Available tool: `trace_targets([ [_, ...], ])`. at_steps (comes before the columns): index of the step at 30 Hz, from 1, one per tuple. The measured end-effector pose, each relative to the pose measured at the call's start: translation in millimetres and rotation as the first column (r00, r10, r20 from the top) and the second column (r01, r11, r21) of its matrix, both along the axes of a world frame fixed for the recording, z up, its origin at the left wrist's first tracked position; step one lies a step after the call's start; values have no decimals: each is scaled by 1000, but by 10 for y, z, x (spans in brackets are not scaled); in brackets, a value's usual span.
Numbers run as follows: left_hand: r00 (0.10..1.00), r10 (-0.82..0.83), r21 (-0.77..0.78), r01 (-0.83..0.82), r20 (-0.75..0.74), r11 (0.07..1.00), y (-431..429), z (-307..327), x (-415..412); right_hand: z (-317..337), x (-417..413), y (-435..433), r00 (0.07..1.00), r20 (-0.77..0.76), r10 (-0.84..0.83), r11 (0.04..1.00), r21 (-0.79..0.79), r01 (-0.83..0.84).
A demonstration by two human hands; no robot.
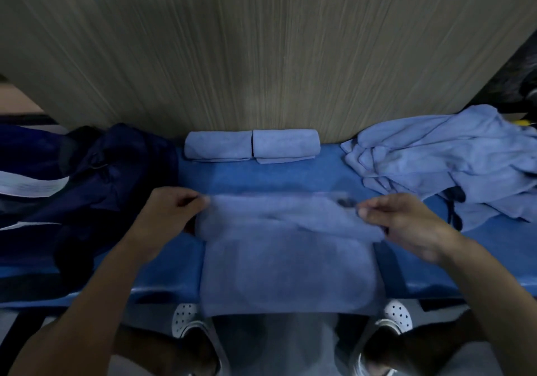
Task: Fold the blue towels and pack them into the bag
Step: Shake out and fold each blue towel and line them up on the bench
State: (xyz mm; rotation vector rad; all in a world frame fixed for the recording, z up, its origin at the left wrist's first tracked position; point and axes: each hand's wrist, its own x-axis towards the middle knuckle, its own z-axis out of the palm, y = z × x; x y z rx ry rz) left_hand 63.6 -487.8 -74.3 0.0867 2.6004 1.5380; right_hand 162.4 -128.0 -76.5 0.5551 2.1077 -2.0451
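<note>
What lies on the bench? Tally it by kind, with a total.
Folded towels: 2
Half-folded towel: 1
Towel heap: 1, towels in it uncountable
Bag: 1
Total: 5, heap counted once

Straight ahead of me rises a tall wall panel of pale grey-beige laminate with fine vertical wood grain, filling most of my view. At its foot runs a long, smooth, bright-blue padded bench top, slightly glossy along its near edge. Below it lies dull grey floor. The light is dim, and the panel darkens toward its upper corners.
</note>
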Motion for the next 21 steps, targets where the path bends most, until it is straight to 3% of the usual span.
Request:
trace_targets([
  [2, 999, -29, -69, 31, 31, 997, -111, -53, 30, -27, 74, 33, 999, 18, 47, 984, 173, -49],
  [4, 999, -30, -92, 33, 34, 995, -155, -119, 32, -87, 69, 35, 1000, -20, 2, 951, 308, 5],
  [7, 999, -38, -153, 36, -14, 988, -120, -210, 3, -165, -21, -11, 994, -67, -83, 943, 317, 101],
  [11, 997, -19, -195, 3, -79, 981, -69, -318, -149, -213, -192, -8, 981, -178, -72, 867, 476, 150],
  [15, 992, -1, -208, -27, -130, 978, 2, -375, -317, -282, -385, 54, 979, -194, -66, 806, 568, 167],
  [21, 994, -52, -297, 22, -91, 955, 44, -453, -472, -434, -553, 69, 992, -109, 67, 640, 767, 42],
])
